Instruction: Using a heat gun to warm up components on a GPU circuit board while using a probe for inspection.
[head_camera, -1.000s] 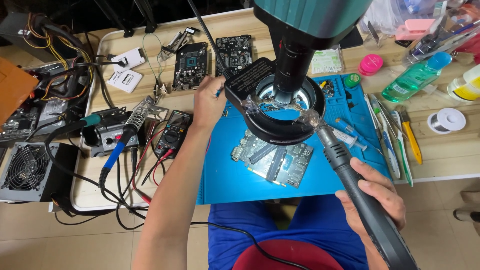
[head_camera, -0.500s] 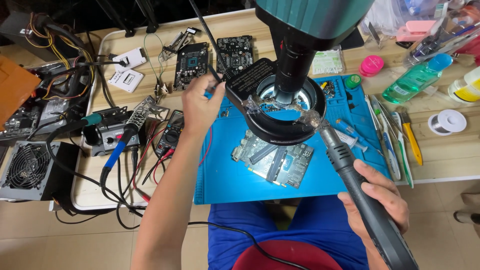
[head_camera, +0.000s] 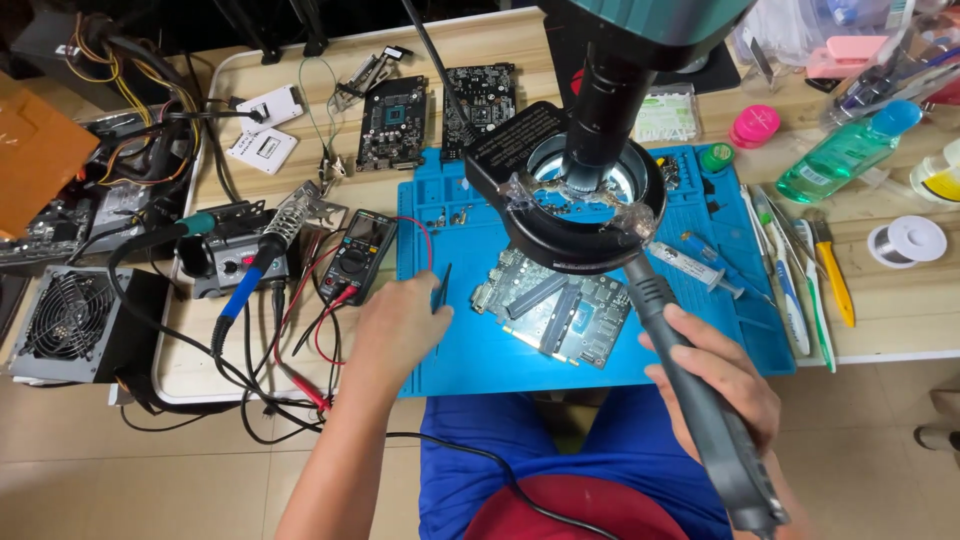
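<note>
Circuit board (head_camera: 552, 315) lies mid-frame on blue mat (head_camera: 480, 350). Right hand (head_camera: 715, 380), lower right, clamps grey handpiece (head_camera: 690, 400); left hand (head_camera: 400, 330) pinches tweezers (head_camera: 443, 288), wrist bent downward.

The ring light (head_camera: 580, 200) hides the grey tool's tip (head_camera: 690, 380) and part of the circuit board (head_camera: 560, 315).

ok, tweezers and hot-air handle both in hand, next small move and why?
Probably bring the left hand with its tweezers rightward over the circuit board: the right hand holds the hot-air handle by the board's edge, while the tweezers sit off it.
</note>
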